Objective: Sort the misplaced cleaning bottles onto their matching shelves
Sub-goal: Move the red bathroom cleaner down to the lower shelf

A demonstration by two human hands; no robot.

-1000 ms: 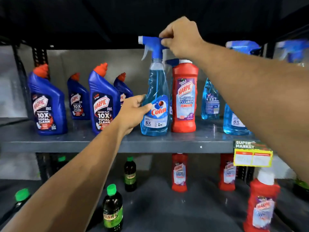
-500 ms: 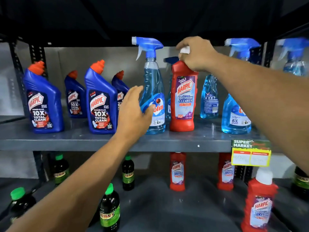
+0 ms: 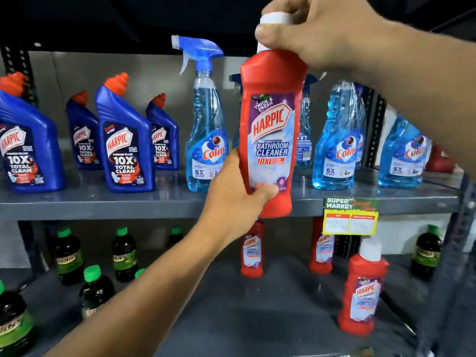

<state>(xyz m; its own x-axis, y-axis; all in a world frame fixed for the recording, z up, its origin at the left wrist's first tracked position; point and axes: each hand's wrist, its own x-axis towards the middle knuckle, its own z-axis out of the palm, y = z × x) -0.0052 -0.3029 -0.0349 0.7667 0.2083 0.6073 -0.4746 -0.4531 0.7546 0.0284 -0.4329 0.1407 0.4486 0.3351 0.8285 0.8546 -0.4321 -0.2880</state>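
A red Harpic bathroom cleaner bottle [image 3: 270,140] with a white cap is lifted off the grey upper shelf [image 3: 103,204], in front of the Colin spray bottles. My right hand [image 3: 316,34] grips its neck and cap from above. My left hand [image 3: 237,197] holds its lower left side. A Colin spray bottle [image 3: 206,140] stands just left of it, two more [image 3: 337,150] on the right. Blue Harpic toilet cleaners [image 3: 123,143] fill the shelf's left part. Matching red Harpic bottles [image 3: 252,248] stand on the lower shelf [image 3: 270,318].
Dark bottles with green caps [image 3: 123,253] stand on the lower shelf's left and one [image 3: 425,253] at far right. A yellow price tag [image 3: 350,217] hangs from the upper shelf's edge. A metal upright [image 3: 458,240] bounds the right side.
My right hand went from the spray bottle's trigger to the red bottle's cap and lifted it toward me. My left hand let go of the spray bottle and took the red bottle's side.
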